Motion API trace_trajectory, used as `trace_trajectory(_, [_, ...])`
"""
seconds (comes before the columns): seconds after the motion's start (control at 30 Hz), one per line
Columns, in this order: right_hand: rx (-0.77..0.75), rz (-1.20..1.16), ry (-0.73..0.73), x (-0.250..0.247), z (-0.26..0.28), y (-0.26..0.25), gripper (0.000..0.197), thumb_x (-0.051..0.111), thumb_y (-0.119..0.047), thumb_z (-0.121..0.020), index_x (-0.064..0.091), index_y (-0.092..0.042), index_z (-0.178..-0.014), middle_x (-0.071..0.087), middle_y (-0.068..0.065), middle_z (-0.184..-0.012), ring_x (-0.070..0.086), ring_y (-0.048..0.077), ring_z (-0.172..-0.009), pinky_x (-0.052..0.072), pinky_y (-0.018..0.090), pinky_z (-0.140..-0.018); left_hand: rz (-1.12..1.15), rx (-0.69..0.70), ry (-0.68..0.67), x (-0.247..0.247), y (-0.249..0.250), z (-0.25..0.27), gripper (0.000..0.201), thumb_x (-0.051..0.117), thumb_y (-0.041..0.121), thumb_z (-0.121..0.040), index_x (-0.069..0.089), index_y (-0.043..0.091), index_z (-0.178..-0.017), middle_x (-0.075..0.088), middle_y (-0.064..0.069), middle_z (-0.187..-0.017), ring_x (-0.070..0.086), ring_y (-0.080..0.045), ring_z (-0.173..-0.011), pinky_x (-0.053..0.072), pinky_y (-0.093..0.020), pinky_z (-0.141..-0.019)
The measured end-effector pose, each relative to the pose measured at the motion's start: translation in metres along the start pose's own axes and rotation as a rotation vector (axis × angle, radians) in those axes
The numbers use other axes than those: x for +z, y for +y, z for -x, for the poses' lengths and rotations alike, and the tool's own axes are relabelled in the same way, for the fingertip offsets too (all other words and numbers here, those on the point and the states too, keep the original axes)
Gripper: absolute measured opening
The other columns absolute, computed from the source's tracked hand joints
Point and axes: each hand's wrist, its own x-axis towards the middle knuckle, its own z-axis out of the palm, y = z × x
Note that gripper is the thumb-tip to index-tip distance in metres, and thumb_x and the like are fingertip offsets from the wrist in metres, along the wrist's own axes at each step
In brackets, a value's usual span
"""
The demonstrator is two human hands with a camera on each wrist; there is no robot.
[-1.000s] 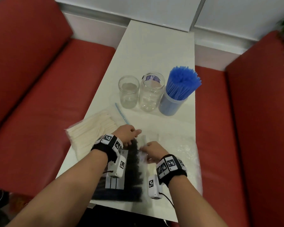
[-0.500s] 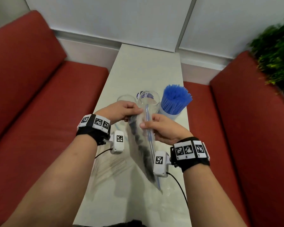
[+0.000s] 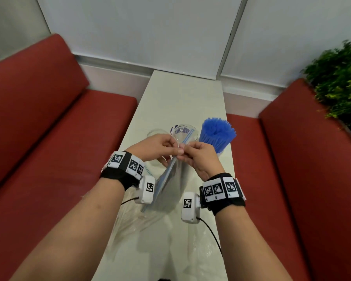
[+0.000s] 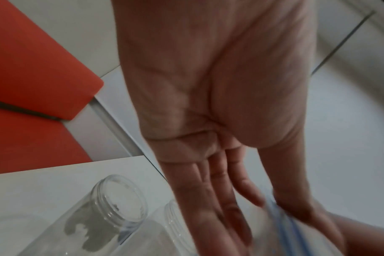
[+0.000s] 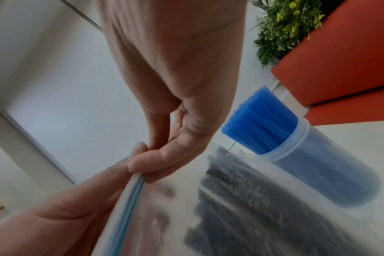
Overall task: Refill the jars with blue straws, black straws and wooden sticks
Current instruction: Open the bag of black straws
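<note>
Both hands hold a clear zip bag (image 3: pixel 170 185) of black straws (image 5: pixel 241 204) up over the white table (image 3: pixel 180 98). My left hand (image 3: pixel 175 148) and right hand (image 3: pixel 181 157) pinch its blue zip seal (image 5: pixel 133 188) from opposite sides, fingertips almost touching. The bag hangs down towards me. Behind the hands stand two empty glass jars (image 3: pixel 156 132) (image 3: pixel 184 129) and a jar packed with blue straws (image 3: pixel 217 136). In the left wrist view the empty jars (image 4: pixel 118 199) (image 4: pixel 171 218) lie below my palm. The wooden sticks are hidden.
Crumpled clear plastic (image 3: pixel 138 222) lies on the table under my wrists, with more to the right (image 3: pixel 201 252). Red sofa seats (image 3: pixel 49 159) (image 3: pixel 302 169) flank the narrow table. A green plant (image 3: pixel 338 82) stands at the far right. A white wall closes the far end.
The bag of black straws lay flat on the table a second ago. Both hands raised it, then moved together onto its zip top. The camera tilted up.
</note>
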Motion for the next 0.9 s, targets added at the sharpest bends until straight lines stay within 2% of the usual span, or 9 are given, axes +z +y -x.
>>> trace_trajectory(0.07, [0.011,-0.059,-0.037,-0.002,0.000,0.007,0.010,0.063,0.000,-0.096,0.063,0.009,-0.093,0.072,0.020,-0.085,0.075,0.026,-0.082,0.062,0.027,-0.074,-0.013,0.004,0.031,0.005,-0.003,0.001,0.025,0.081,0.029,-0.087,0.063,0.013,-0.094,0.067,-0.002,-0.075,0.065,-0.018,-0.069,0.059,-0.029,-0.060])
trace_trajectory(0.17, [0.054,-0.125,-0.099,-0.008,0.003,0.011,0.015,0.055,0.005,-0.099,0.066,0.009,-0.090,0.075,0.019,-0.088,0.076,0.025,-0.088,0.061,0.025,-0.075,0.030,-0.009,0.071,0.007,-0.005,0.005,0.024,0.080,0.024,-0.089,0.064,0.008,-0.098,0.068,-0.001,-0.067,0.065,-0.016,-0.067,0.061,-0.033,-0.063])
trace_trajectory(0.33, [0.027,-0.123,-0.019,-0.010,0.006,0.009,0.007,0.062,0.006,-0.094,0.067,0.011,-0.097,0.075,0.020,-0.088,0.076,0.026,-0.082,0.061,0.025,-0.073,0.079,0.021,0.059,0.011,0.002,0.013,0.017,0.075,0.023,-0.093,0.074,0.009,-0.101,0.076,-0.008,-0.083,0.070,-0.018,-0.074,0.061,-0.030,-0.066])
trace_trajectory(0.43, [0.000,-0.080,-0.003,-0.010,0.007,0.006,0.006,0.064,0.003,-0.094,0.068,0.007,-0.094,0.075,0.015,-0.082,0.074,0.022,-0.076,0.062,0.025,-0.072,0.051,0.040,0.042,0.015,0.007,0.014,0.013,0.075,0.021,-0.093,0.079,0.011,-0.100,0.077,-0.015,-0.094,0.072,-0.018,-0.081,0.060,-0.026,-0.066])
trace_trajectory(0.5, [-0.004,-0.031,-0.015,-0.012,0.009,0.005,0.007,0.064,-0.001,-0.095,0.069,0.005,-0.095,0.073,0.012,-0.080,0.071,0.018,-0.071,0.062,0.026,-0.071,0.052,0.040,0.038,0.017,0.009,0.013,0.008,0.071,0.014,-0.094,0.079,0.015,-0.095,0.077,-0.012,-0.088,0.072,-0.017,-0.079,0.059,-0.025,-0.065])
trace_trajectory(0.57, [-0.002,0.016,-0.039,-0.012,0.010,0.004,0.009,0.063,-0.002,-0.096,0.068,0.006,-0.098,0.072,0.012,-0.080,0.069,0.017,-0.070,0.062,0.028,-0.073,0.024,0.041,0.049,0.018,0.009,0.014,0.016,0.066,0.009,-0.096,0.078,0.016,-0.089,0.076,-0.003,-0.080,0.073,-0.014,-0.075,0.059,-0.023,-0.063])
trace_trajectory(0.67, [0.000,0.051,-0.039,-0.011,0.010,0.003,0.012,0.061,-0.003,-0.098,0.065,0.008,-0.102,0.067,0.012,-0.076,0.067,0.017,-0.068,0.062,0.031,-0.073,0.020,0.034,0.080,0.021,0.008,0.014,0.022,0.063,0.011,-0.098,0.077,0.017,-0.083,0.076,0.000,-0.076,0.074,-0.013,-0.072,0.059,-0.024,-0.061])
trace_trajectory(0.8, [-0.041,0.132,-0.001,-0.009,0.009,0.003,0.015,0.062,-0.005,-0.098,0.065,0.009,-0.101,0.066,0.011,-0.073,0.067,0.018,-0.063,0.062,0.032,-0.069,-0.044,0.071,0.229,0.030,0.006,0.010,0.014,0.065,0.017,-0.097,0.076,0.013,-0.090,0.075,0.002,-0.077,0.073,-0.011,-0.069,0.057,-0.023,-0.056])
trace_trajectory(0.9, [-0.063,0.200,0.003,-0.006,0.008,0.003,0.010,0.060,-0.006,-0.098,0.063,0.002,-0.092,0.067,0.011,-0.072,0.068,0.019,-0.064,0.060,0.029,-0.063,-0.174,0.114,0.348,0.036,0.006,0.004,0.011,0.067,0.016,-0.093,0.074,0.011,-0.087,0.073,-0.002,-0.072,0.068,-0.012,-0.064,0.056,-0.025,-0.058])
